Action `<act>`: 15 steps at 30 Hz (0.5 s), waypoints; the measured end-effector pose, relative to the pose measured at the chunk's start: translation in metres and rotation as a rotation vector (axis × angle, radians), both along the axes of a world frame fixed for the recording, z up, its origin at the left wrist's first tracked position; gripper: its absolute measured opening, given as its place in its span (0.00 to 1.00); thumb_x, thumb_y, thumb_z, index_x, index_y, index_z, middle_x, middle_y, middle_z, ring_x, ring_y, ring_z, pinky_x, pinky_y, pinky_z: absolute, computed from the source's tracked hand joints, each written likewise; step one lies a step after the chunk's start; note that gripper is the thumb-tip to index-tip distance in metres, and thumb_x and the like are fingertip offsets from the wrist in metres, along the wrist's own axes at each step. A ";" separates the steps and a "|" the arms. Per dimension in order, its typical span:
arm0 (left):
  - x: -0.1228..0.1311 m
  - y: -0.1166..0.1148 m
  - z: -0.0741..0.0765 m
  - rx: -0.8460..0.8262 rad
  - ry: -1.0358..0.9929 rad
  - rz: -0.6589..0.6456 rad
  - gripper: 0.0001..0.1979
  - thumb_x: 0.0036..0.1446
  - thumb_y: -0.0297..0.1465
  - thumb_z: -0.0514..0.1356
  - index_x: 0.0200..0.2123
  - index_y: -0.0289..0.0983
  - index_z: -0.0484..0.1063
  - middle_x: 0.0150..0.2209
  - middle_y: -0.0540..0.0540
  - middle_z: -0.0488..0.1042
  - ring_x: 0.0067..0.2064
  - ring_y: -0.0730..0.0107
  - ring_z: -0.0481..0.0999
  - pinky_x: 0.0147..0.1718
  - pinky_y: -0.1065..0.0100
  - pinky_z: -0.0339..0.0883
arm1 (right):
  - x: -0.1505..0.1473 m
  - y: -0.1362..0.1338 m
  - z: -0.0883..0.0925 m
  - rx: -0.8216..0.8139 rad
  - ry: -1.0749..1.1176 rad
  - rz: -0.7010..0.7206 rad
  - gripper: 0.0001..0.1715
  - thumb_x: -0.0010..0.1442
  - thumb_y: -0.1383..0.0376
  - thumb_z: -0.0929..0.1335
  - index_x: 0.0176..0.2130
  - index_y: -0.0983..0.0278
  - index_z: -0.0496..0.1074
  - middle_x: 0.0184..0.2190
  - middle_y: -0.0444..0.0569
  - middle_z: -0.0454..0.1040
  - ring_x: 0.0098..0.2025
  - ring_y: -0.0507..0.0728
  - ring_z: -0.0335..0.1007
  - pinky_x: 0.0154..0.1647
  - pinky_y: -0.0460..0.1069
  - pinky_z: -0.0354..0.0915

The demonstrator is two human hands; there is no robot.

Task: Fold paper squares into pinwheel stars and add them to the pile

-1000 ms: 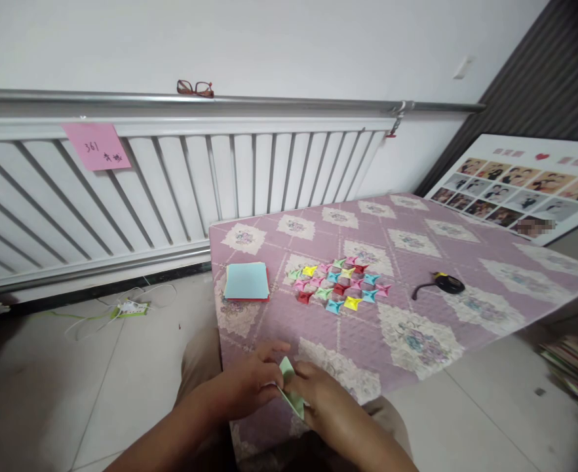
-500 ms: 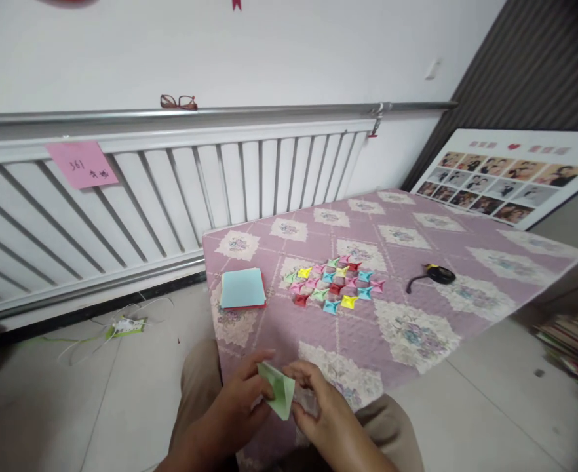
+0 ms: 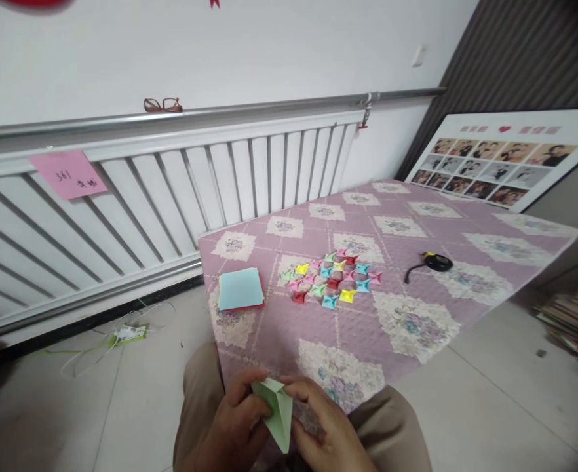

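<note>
A partly folded sheet of light green paper point(image 3: 278, 412) is held between my two hands near the table's front edge, above my lap. My left hand point(image 3: 240, 416) grips its left side, thumb on the inner face. At its right edge my right hand point(image 3: 321, 419) pinches with the fingers closed; the fingertips behind the paper are hidden. Beyond my hands lies a stack of square paper point(image 3: 241, 290), light blue on top with red showing beneath. To the right of the stack, several small folded paper pieces point(image 3: 333, 283) in pink, red, yellow, blue and green stand in rows.
A purple flowered cloth covers the table point(image 3: 279, 334). A black tape measure-like object point(image 3: 437, 262) with a strap lies at right. Behind stands a white radiator point(image 3: 250, 177) with glasses point(image 3: 163, 105) on the pipe above. A photo board point(image 3: 502, 160) leans at the far right. A power strip point(image 3: 129, 334) lies on the floor.
The green paper has come lower and turned, now showing a long pointed end downward with a folded flap at the top. Both hands have moved slightly with it, still holding. The view has shifted a little.
</note>
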State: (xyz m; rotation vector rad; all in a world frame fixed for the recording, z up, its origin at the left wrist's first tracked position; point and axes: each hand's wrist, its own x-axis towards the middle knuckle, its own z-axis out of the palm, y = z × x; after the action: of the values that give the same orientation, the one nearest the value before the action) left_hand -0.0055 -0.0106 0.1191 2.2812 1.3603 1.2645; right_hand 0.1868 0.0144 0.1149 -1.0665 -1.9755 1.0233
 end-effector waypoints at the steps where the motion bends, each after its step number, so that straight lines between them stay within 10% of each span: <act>1: 0.000 0.000 0.000 0.004 0.007 0.006 0.07 0.56 0.23 0.54 0.30 0.38 0.68 0.48 0.40 0.69 0.46 0.65 0.73 0.41 0.67 0.72 | 0.000 0.000 -0.001 0.005 -0.009 -0.011 0.22 0.51 0.73 0.63 0.46 0.58 0.68 0.50 0.50 0.72 0.53 0.57 0.68 0.53 0.52 0.65; 15: 0.004 0.003 -0.009 0.038 0.043 0.009 0.09 0.55 0.21 0.52 0.28 0.38 0.68 0.46 0.40 0.69 0.46 0.65 0.72 0.41 0.67 0.72 | -0.001 0.000 -0.005 -0.020 -0.050 0.030 0.29 0.54 0.71 0.64 0.55 0.60 0.67 0.56 0.55 0.66 0.58 0.59 0.62 0.57 0.54 0.62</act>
State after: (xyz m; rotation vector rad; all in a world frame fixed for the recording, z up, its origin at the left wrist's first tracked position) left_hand -0.0011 -0.0080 0.1098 2.3431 1.3735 1.2616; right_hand 0.1860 0.0140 0.1095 -1.0860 -2.0302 1.0437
